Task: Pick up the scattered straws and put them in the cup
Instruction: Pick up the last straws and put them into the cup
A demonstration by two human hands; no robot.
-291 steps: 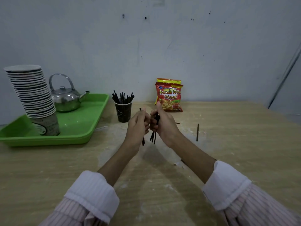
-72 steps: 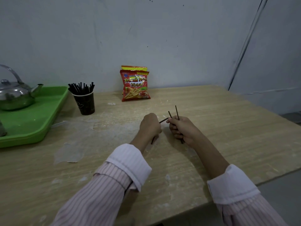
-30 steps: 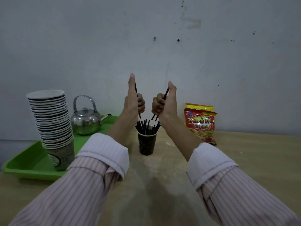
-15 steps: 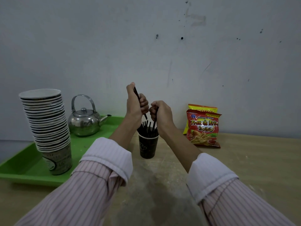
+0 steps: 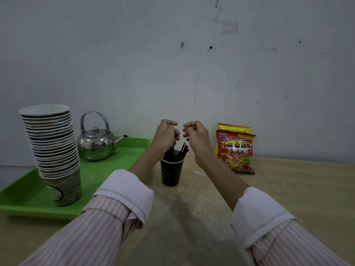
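A dark paper cup (image 5: 171, 174) stands on the wooden table (image 5: 292, 191), just right of the tray. Several black straws (image 5: 179, 153) stick out of it, leaning to the right. My left hand (image 5: 166, 134) hovers right above the cup, fingers loosely curled and apart, and the top of one straw reaches up to its lower fingers. My right hand (image 5: 196, 134) hangs beside it, slightly right of the cup, fingers bent with nothing in them. No loose straw shows on the table in this view.
A green tray (image 5: 23, 196) at the left carries a tall stack of paper cups (image 5: 53, 150) and a steel kettle (image 5: 96, 144). Red and yellow snack bags (image 5: 235, 150) lean on the wall right of the cup.
Both hands carried straws to the cup and lowered them in. The straws have since left my fingers and both hands have loosened above the cup.
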